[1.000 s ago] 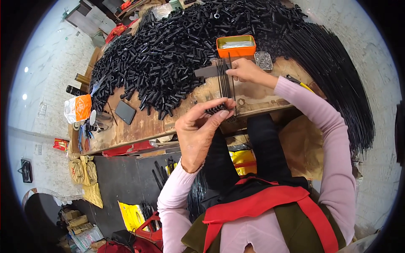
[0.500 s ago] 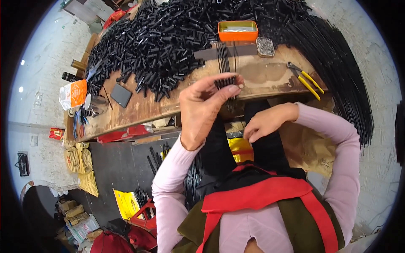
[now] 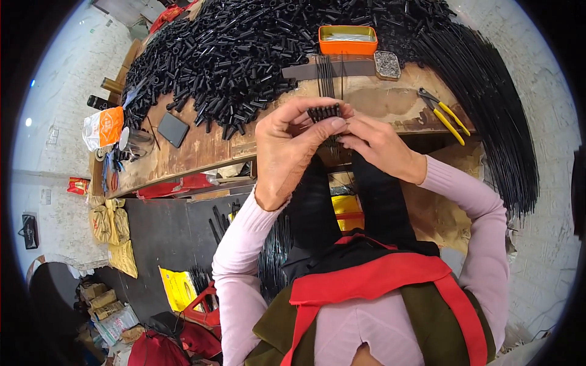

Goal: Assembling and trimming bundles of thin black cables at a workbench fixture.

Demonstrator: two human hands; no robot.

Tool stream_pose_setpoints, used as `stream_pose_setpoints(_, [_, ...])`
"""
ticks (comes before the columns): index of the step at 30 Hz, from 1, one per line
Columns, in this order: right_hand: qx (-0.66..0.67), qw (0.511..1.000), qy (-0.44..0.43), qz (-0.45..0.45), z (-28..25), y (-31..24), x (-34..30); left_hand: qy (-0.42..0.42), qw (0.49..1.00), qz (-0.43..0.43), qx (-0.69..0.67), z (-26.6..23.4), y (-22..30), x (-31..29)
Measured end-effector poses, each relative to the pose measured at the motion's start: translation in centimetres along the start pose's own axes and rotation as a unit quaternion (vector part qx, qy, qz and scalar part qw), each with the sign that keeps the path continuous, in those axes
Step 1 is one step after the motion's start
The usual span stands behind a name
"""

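Note:
My left hand (image 3: 284,143) is closed, with thumb and fingers pinching a row of several thin black rods (image 3: 325,74) at the near side of the bench. Small dark ends (image 3: 323,112) show side by side between its fingertips. Beyond the fingers the rods stretch toward a dark flat strip (image 3: 299,72) on the bench. My right hand (image 3: 383,145) is against the right side of this row, its fingers bent close to the left fingertips. What the right fingers grip, if anything, is too small or hidden to make out.
A big heap of short black tubes (image 3: 220,67) covers the far bench (image 3: 235,150). Behind the hands stand an orange tin (image 3: 348,47) and a box of small metal pieces (image 3: 387,65). Yellow-handled pliers (image 3: 448,119) and a long bundle of black rods (image 3: 494,104) lie right.
My right hand has risen from above my lap to meet the left hand at the row of rods. The left hand keeps its pinch, nearly in place.

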State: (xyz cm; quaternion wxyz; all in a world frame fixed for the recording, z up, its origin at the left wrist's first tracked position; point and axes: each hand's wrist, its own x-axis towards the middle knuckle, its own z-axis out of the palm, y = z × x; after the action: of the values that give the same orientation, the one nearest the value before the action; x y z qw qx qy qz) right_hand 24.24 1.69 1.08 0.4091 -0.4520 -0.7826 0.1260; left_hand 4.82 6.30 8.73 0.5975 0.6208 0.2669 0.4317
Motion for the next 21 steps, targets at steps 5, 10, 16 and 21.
stream_pose_setpoints(5, [0.003, 1.0, -0.016, 0.006, 0.1, -0.2, 0.0, -0.003, 1.0, -0.001, 0.006, -0.4, 0.0, 0.0])
stream_pose_setpoints(10, [-0.065, 0.996, -0.043, 0.049, -1.2, -0.6, -0.2, 0.002, 0.999, 0.028, -0.044, 0.1, 0.9, 0.3])
stream_pose_setpoints(16, [0.143, 0.964, -0.224, -0.022, 4.1, 2.5, -4.5, 0.041, 0.994, 0.012, -0.105, 2.2, 0.0, 0.6])
stream_pose_setpoints(21, [0.284, 0.86, -0.408, 0.119, 0.6, 3.0, 1.2, -0.046, 0.997, -0.017, 0.055, -0.1, 1.3, 0.4])
